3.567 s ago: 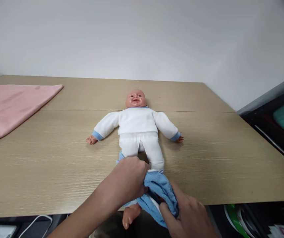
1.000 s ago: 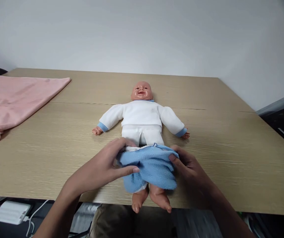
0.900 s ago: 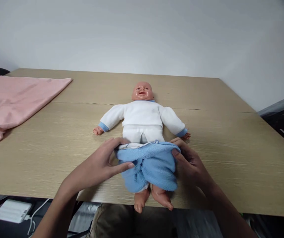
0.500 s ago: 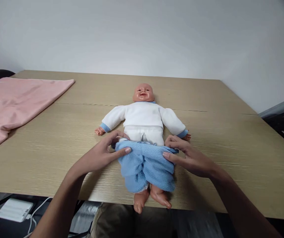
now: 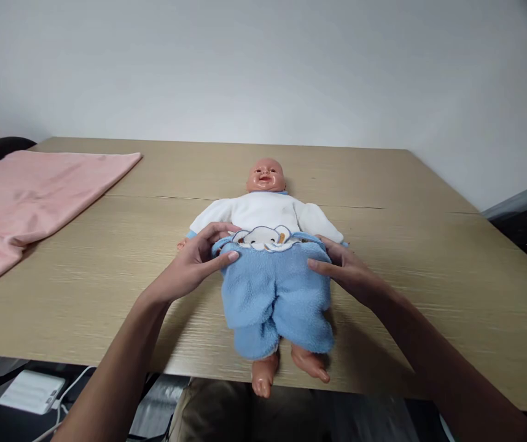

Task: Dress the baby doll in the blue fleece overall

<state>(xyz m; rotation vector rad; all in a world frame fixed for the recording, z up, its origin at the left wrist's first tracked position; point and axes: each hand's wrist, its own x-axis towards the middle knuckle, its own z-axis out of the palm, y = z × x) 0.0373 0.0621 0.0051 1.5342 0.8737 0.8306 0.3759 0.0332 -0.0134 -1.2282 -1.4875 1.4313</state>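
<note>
A baby doll [image 5: 266,175] lies on its back on the table, head away from me and bare feet at the near edge. It wears a white top [image 5: 263,210] with blue trim. Blue fleece trousers [image 5: 273,288] cover its legs and reach up to the top's hem; a white animal face is stitched at the waist. My left hand [image 5: 203,255] grips the waistband on the left side, thumb on the front. On the right side, my right hand [image 5: 341,264] pinches the same waistband, its fingers partly hidden behind the cloth.
A pink cloth [image 5: 46,209] is spread over the left of the wooden table [image 5: 406,245]. A white box-shaped device [image 5: 32,391] with a cable sits below the table's near left edge. Behind the table rises a pale wall [image 5: 263,73].
Both hands have pulled the trousers' waistband up toward the doll's chest. The stitched animal face now shows, and the white layer below the top is covered.
</note>
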